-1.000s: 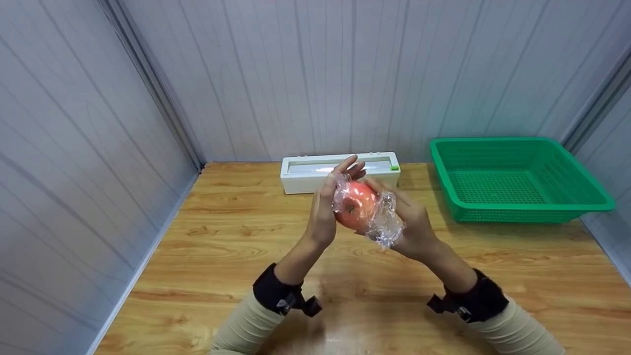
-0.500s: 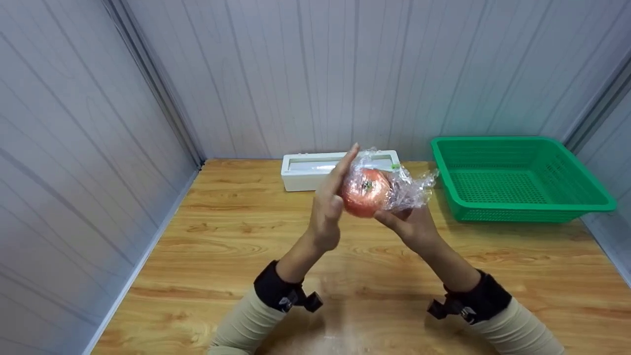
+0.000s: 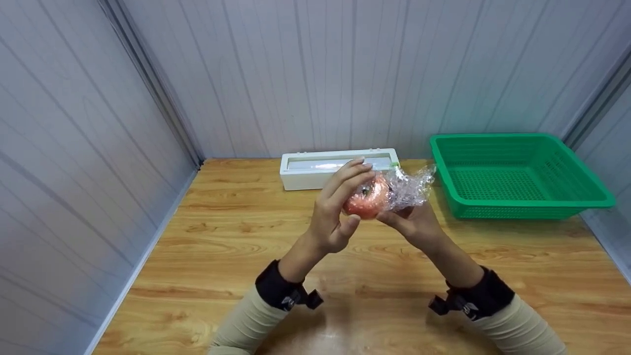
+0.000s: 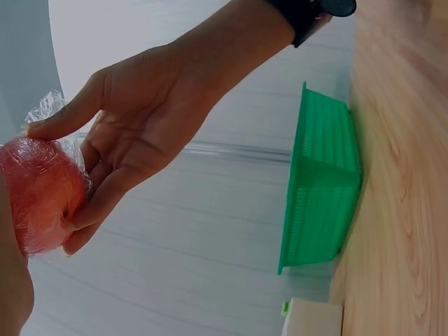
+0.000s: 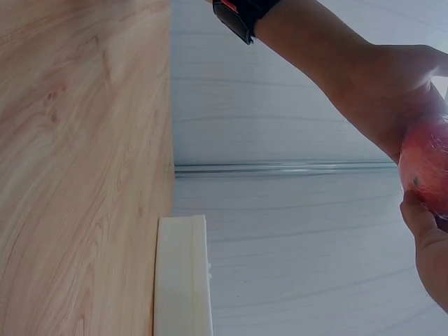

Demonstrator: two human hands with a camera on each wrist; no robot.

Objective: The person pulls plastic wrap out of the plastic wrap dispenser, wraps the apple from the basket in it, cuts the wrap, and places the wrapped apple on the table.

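Hands meet above the wooden table [image 3: 236, 236], in front of the white film dispenser [image 3: 305, 172]. Between them is one red apple [image 3: 366, 202], lifted clear of the table and partly covered with thin plastic wrap [image 3: 411, 187].

The left hand [image 3: 335, 217] holds the apple from the side away from the green basket [image 3: 517, 175]. Its fingers [image 3: 347, 180] are curled over the top of the fruit and lie close together, and the thumb presses from below, so the hand is clamped on the apple.

The right hand [image 3: 416, 224] supports the apple from below, on the side towards the basket. In the left wrist view this right hand [image 4: 140, 133] has its thumb on top of the wrapped apple [image 4: 38, 192] and its fingers under it, a little spread, pinching the fruit through the film. A loose bunch of wrap sticks out from the apple towards the basket.

In the right wrist view only a small part of the apple [image 5: 427, 164] is seen, with the left hand [image 5: 378, 91] around it and one fingertip of the right hand touching it below.

The basket stands on the table beside the dispenser, well apart from the hands. Both forearms wear beige sleeves and dark wrist bands.
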